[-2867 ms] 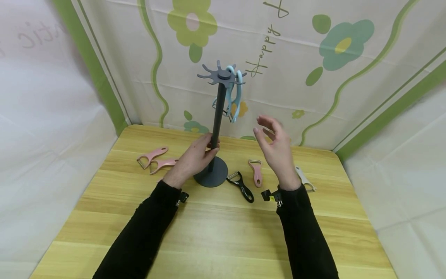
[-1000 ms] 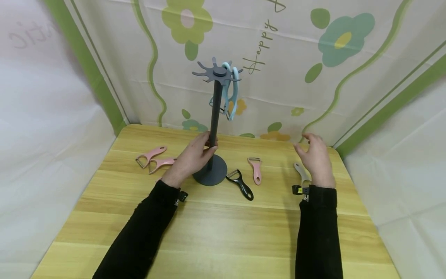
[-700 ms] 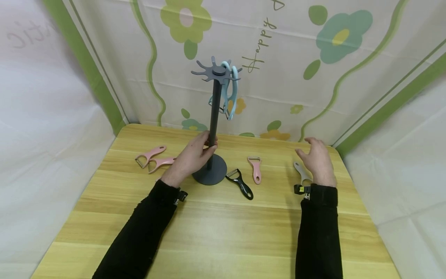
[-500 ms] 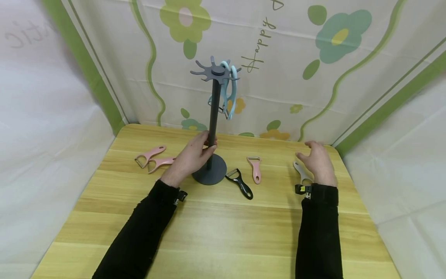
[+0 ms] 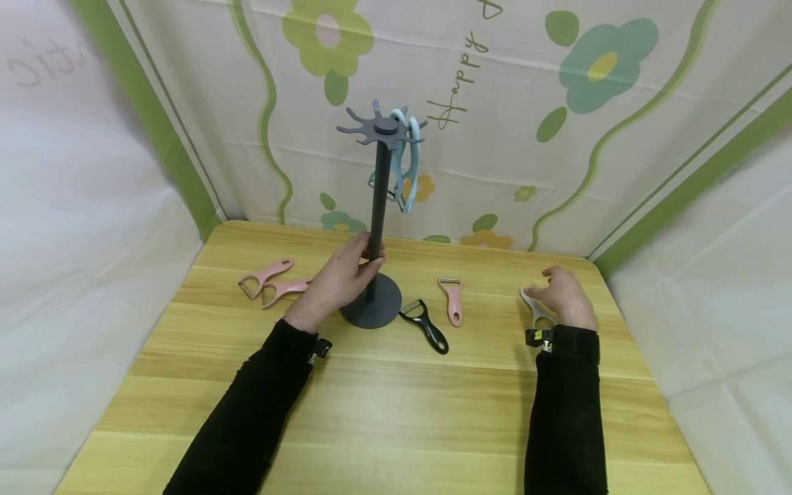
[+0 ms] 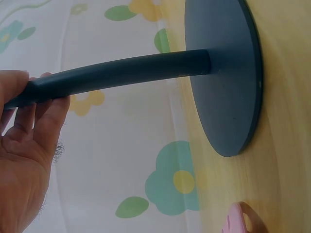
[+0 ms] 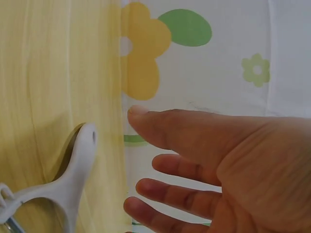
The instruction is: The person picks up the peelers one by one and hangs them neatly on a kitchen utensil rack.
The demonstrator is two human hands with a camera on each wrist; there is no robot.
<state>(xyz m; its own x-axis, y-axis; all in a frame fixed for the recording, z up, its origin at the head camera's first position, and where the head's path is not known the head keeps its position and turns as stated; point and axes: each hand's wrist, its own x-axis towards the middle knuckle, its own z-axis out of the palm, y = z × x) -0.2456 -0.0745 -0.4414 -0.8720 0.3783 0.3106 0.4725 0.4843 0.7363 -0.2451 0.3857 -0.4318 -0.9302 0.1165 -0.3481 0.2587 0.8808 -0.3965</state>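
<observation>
My left hand [image 5: 339, 280] grips the dark grey pole of a stand [image 5: 380, 206], fingers and thumb round it above the round base [image 6: 228, 82]. Two light blue peelers [image 5: 412, 165] hang from the stand's hooked top. My right hand [image 5: 564, 299] is over a white peeler [image 5: 535, 306] at the table's right. In the right wrist view the thumb and fingers of the right hand [image 7: 252, 170] are spread apart, and the white peeler [image 7: 73, 179] lies on the table beside them, not in their grasp.
A black peeler [image 5: 427, 328] and a pink peeler [image 5: 454, 304] lie right of the stand's base. Two more pink peelers lie to the left, one [image 5: 267, 276] near the other [image 5: 287, 289]. A flowered cloth [image 5: 482, 158] rises behind the wooden table [image 5: 396, 412].
My right hand has moved right from near the stand and come down over the white peeler. The left hand keeps its grip on the pole.
</observation>
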